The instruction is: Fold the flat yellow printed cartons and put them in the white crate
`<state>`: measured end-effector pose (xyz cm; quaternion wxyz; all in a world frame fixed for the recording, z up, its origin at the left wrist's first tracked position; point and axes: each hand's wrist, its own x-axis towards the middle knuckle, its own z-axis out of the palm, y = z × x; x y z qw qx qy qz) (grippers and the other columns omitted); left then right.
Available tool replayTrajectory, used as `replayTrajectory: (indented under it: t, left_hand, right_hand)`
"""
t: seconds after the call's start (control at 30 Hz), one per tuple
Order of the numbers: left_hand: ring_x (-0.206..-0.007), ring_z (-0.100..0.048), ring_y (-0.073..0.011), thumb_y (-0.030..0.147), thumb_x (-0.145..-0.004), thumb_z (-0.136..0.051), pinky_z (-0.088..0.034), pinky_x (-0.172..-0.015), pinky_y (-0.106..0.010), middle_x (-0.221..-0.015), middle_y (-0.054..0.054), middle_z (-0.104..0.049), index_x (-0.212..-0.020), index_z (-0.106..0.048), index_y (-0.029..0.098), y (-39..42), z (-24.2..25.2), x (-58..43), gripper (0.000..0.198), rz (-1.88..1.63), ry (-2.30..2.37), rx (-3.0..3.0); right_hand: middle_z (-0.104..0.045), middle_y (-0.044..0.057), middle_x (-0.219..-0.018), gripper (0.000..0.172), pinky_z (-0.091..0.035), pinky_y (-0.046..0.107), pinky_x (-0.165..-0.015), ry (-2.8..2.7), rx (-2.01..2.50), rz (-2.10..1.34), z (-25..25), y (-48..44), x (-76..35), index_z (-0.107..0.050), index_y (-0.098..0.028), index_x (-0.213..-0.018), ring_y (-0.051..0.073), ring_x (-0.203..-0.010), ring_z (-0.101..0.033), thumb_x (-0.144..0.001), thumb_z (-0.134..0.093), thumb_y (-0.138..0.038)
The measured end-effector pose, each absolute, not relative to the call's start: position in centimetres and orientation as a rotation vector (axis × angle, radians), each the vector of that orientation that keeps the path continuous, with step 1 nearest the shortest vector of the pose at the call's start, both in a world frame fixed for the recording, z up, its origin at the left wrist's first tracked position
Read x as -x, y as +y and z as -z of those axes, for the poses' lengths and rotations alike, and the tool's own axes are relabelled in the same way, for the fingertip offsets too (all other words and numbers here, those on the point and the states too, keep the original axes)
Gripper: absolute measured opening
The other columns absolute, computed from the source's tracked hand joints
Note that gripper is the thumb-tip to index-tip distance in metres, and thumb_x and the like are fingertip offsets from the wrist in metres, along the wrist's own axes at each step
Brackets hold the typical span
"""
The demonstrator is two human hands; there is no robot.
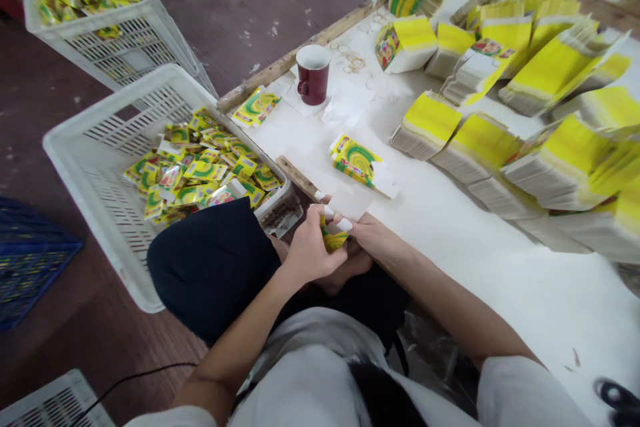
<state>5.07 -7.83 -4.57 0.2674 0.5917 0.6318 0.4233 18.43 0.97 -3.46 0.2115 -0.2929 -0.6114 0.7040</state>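
At the table's near edge, just above my lap, my left hand (315,243) and my right hand (369,235) come together. Between them is a small yellow-and-green printed carton (334,239), and the fingers of both hands are closed on it. White coverings show on some fingertips. The carton is partly hidden by my fingers, so I cannot tell which end is open. Just beyond my hands a flat yellow-green carton (356,160) lies on the white tabletop (450,227). Another such carton (256,108) lies near the table's left edge.
A dark red mug (313,75) stands on the table near loose rubber bands (353,60). Stacks of flat yellow cartons (433,117) fill the right. At left, a white crate (115,107) and a higher crate (90,37) hold filled packs. A blue crate (35,260) sits far left.
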Motion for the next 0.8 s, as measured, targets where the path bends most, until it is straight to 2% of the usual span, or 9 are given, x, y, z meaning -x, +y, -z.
replayTrajectory:
  t: [0.07, 0.17, 0.27, 0.37, 0.5, 0.57, 0.67, 0.8]
  left_hand:
    - [-0.084, -0.067, -0.0232, 0.025, -0.070, -0.070, -0.054, -0.072, -0.036, -0.100, -0.004, -0.060, -0.121, -0.033, 0.026, -7.7, 4.4, -4.9, 0.064, -1.088, 1.684, -1.525]
    - [-0.089, -0.068, -0.0247, 0.028, -0.070, -0.073, -0.055, -0.074, -0.037, -0.111, -0.009, -0.058, -0.133, -0.022, 0.024, -7.3, 4.4, -4.7, 0.081, -1.111, 1.685, -1.500]
    - [-0.101, -0.066, -0.0319, 0.028, -0.068, -0.075, -0.055, -0.081, -0.046, -0.122, -0.017, -0.054, -0.136, -0.023, 0.020, -7.2, 4.8, -4.7, 0.085, -1.081, 1.891, -1.609]
    - [-0.111, -0.063, -0.0364, 0.021, -0.070, -0.072, -0.053, -0.090, -0.053, -0.122, -0.018, -0.056, -0.132, -0.037, 0.017, -7.6, 5.0, -4.4, 0.072, -0.991, 2.091, -1.745]
    - [-0.103, -0.067, -0.0301, 0.024, -0.073, -0.073, -0.056, -0.090, -0.045, -0.107, -0.010, -0.066, -0.124, -0.051, 0.018, -8.1, 4.4, -2.9, 0.055, -1.077, 2.040, -1.816]
    - [-0.100, -0.069, -0.0290, 0.031, -0.071, -0.077, -0.057, -0.088, -0.042, -0.105, -0.009, -0.069, -0.120, -0.056, 0.019, -8.1, 4.0, -1.9, 0.054, -1.136, 1.983, -1.814]
    - [-0.096, -0.072, -0.0278, 0.038, -0.067, -0.083, -0.058, -0.088, -0.041, -0.105, -0.008, -0.073, -0.118, -0.061, 0.021, -7.9, 3.4, -0.7, 0.058, -1.154, 1.903, -1.809]
    - [-0.094, -0.073, -0.0284, 0.039, -0.064, -0.086, -0.059, -0.088, -0.041, -0.107, -0.009, -0.075, -0.119, -0.063, 0.020, -7.5, 2.9, -0.5, 0.063, -1.131, 1.858, -1.868]
  right_hand:
    - [-0.067, 0.008, -0.134, 0.058, -0.044, 0.047, -0.114, -1.948, 0.763, -1.766, 3.0, 1.0, -18.6, -0.053, -0.026, -0.145, 0.027, -0.130, -0.058, -0.093, -0.058, -0.052]
    - [-0.057, 0.010, -0.148, 0.063, -0.045, 0.048, -0.114, -2.225, 0.702, -1.425, 2.8, 0.7, -18.9, -0.042, -0.024, -0.153, 0.027, -0.135, -0.055, -0.092, -0.057, -0.028]
    - [-0.056, 0.011, -0.149, 0.061, -0.044, 0.048, -0.114, -2.254, 0.732, -1.181, 3.3, 0.8, -18.9, -0.041, -0.024, -0.153, 0.025, -0.137, -0.053, -0.093, -0.046, -0.016]
    - [-0.055, 0.013, -0.149, 0.058, -0.046, 0.047, -0.113, -2.194, 0.816, -1.054, 3.6, 1.4, -19.2, -0.037, -0.022, -0.155, 0.025, -0.137, -0.054, -0.097, -0.044, -0.020]
    - [-0.046, 0.019, -0.154, 0.056, -0.048, 0.049, -0.109, -2.401, 0.616, -0.973, 3.6, 2.2, -19.6, -0.041, -0.020, -0.152, 0.031, -0.139, -0.051, -0.097, -0.050, -0.027]
    - [-0.043, 0.021, -0.156, 0.048, -0.051, 0.050, -0.105, -2.483, 0.561, -0.946, 3.6, 2.6, -20.0, -0.050, -0.021, -0.146, 0.032, -0.138, -0.052, -0.098, -0.048, -0.025]
    - [-0.046, 0.021, -0.152, 0.035, -0.052, 0.048, -0.103, -2.529, 0.458, -0.965, 3.2, 3.5, -20.7, -0.063, -0.022, -0.131, 0.032, -0.135, -0.055, -0.098, -0.052, -0.025]
    - [-0.052, 0.019, -0.145, 0.026, -0.051, 0.045, -0.103, -2.511, 0.338, -1.013, 2.5, 4.2, -21.3, -0.068, -0.022, -0.119, 0.029, -0.132, -0.057, -0.094, -0.063, -0.026]
